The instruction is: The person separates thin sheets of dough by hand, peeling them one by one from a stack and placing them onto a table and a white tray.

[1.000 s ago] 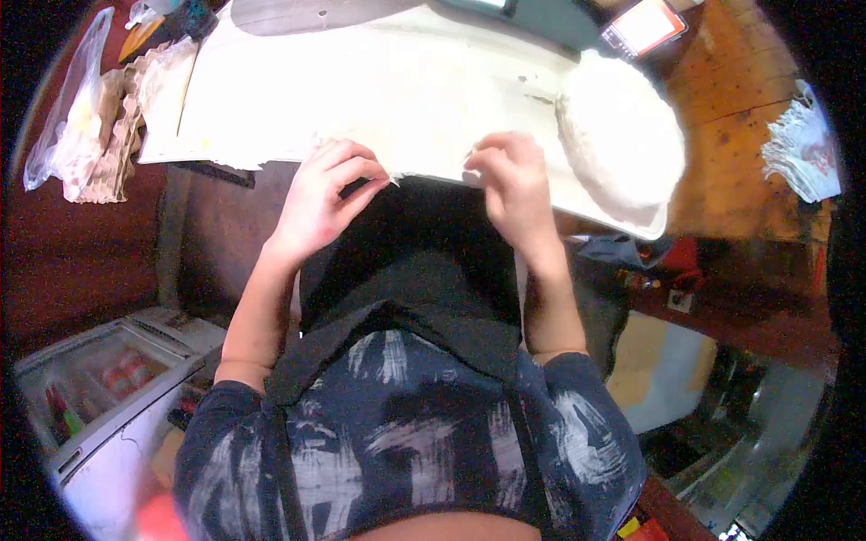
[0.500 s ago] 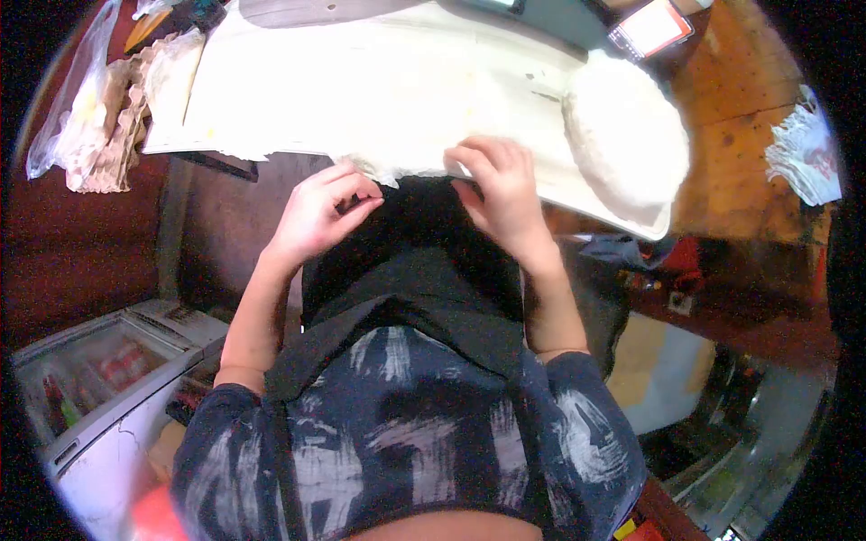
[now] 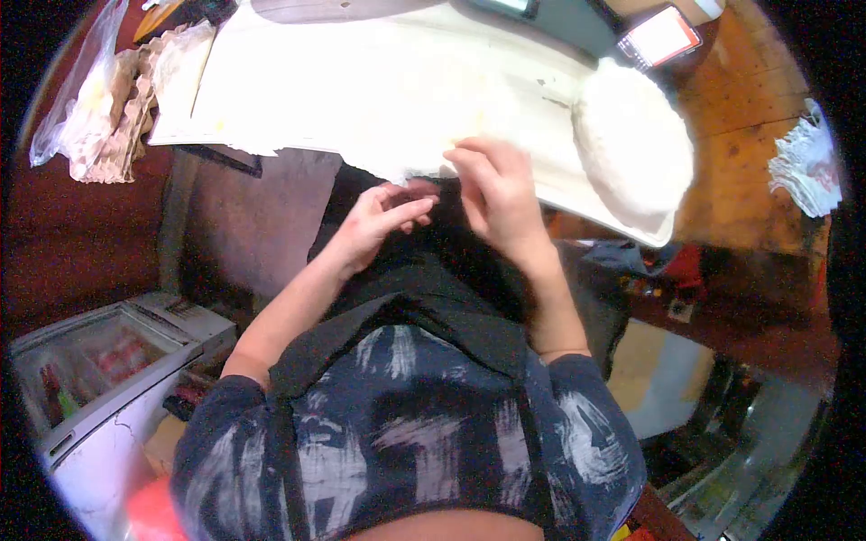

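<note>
My left hand point(image 3: 388, 221) is over the black apron point(image 3: 361, 288), just below the near edge of a bright white board point(image 3: 361, 99). Its fingers are loosely bent, with the thumb a little apart and nothing visible between them; the fingertips are smeared by motion. Opposite it, my right hand point(image 3: 501, 194) is at the board's front edge with curled fingers, thumb and index apart, and no held thing showing. A small whitish crumpled bit point(image 3: 413, 175) lies at the edge between the hands. Glare hides what else is on the board.
An oval white mound point(image 3: 631, 140) sits at the board's right end. Egg cartons point(image 3: 122, 117) and a plastic bag point(image 3: 77, 117) are at the left. A lit screen device point(image 3: 663, 38) stands at the upper right, near a cloth point(image 3: 806, 162). A glass-topped freezer point(image 3: 108, 361) stands lower left.
My left hand has moved right, closer to my right hand, and slightly down. My right hand stays near the board's edge. The view has shifted slightly.
</note>
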Available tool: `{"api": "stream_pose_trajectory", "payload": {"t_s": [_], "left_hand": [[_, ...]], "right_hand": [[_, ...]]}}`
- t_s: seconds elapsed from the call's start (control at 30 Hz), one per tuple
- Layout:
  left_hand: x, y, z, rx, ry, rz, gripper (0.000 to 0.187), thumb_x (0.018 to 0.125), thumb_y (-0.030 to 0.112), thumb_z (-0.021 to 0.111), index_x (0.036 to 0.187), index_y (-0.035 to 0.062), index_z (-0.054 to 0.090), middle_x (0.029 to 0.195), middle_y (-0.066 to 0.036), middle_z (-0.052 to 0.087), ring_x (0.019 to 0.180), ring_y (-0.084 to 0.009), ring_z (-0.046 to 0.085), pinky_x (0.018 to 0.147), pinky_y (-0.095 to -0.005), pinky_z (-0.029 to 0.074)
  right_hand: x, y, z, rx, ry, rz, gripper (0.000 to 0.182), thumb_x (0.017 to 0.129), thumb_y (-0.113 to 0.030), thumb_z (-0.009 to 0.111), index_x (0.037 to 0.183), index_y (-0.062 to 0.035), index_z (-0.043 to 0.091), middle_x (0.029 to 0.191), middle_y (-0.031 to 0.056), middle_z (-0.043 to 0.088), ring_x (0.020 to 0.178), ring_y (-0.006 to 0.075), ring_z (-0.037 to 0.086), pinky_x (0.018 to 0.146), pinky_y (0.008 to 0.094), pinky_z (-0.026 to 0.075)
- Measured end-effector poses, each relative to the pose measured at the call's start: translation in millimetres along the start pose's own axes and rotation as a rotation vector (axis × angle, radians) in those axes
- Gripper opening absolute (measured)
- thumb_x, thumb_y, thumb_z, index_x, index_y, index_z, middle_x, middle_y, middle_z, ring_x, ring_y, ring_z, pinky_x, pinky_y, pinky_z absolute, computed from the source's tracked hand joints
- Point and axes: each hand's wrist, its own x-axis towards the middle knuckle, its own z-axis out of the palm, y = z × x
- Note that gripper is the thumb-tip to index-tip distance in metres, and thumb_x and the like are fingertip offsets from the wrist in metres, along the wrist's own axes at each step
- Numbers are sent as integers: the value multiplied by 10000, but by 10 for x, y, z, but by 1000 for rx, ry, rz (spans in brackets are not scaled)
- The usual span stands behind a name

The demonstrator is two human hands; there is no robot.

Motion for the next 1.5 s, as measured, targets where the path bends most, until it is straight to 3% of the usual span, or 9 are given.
{"api": "stream_pose_trajectory", "payload": {"t_s": [0.07,0.27,0.5,0.57,0.77,0.97,1.1,1.17,1.5], "left_hand": [[65,-42,142,-109,68,43,366,832,225,738,1115,7,659,979,-49,683,840,-103,612,680,-230,438],[163,-91,182,-83,166,107,241,836,222,735,986,35,709,869,-30,712,716,-90,615,644,-229,431],[213,-121,167,-109,198,131,206,846,200,726,978,42,714,891,-33,717,698,-96,617,644,-227,445],[210,-140,171,-144,201,166,178,852,169,718,981,46,716,891,-33,715,697,-100,616,660,-239,474],[135,-37,122,5,137,306,122,862,101,698,950,20,720,895,-46,714,725,-99,623,682,-256,506],[148,-30,68,48,129,338,105,869,58,677,950,4,718,904,-59,716,739,-105,629,692,-253,510],[131,2,62,29,119,328,110,875,60,671,955,-2,714,906,-66,715,748,-112,634,697,-256,514],[127,6,56,21,120,335,115,877,58,667,962,-8,709,914,-76,713,757,-116,635,700,-258,516],[92,75,79,82,150,299,113,862,57,685,943,-20,706,909,-79,707,763,-121,637,700,-257,513]], "right_hand": [[0,29,-41,-61,-29,39,397,701,16,619,1085,-85,600,1096,104,598,1052,291,562,916,428,386],[40,32,-77,-26,-32,14,396,704,36,596,1082,-81,604,1088,102,607,1028,291,578,900,426,394],[130,15,-95,-11,-69,8,362,725,73,587,1052,-77,623,1071,116,617,961,310,574,847,386,430],[135,29,-100,-20,-98,-4,313,753,-15,623,1058,-83,613,1044,94,616,987,262,596,860,396,418],[205,4,-104,23,-134,-87,269,761,-123,723,1015,-102,637,991,67,638,887,256,610,792,368,440],[268,-4,-22,-33,-119,-191,172,777,-187,689,913,-139,598,910,26,613,880,206,615,801,368,423],[311,4,-3,-77,-119,-249,131,778,-188,665,864,-142,578,860,26,595,821,202,611,774,362,419],[321,-11,17,-137,-119,-258,148,715,-132,699,819,-130,593,839,18,619,797,191,619,763,337,429],[383,68,112,-91,-41,-211,182,734,-71,677,855,-97,545,844,54,597,804,253,587,730,366,421]]}}
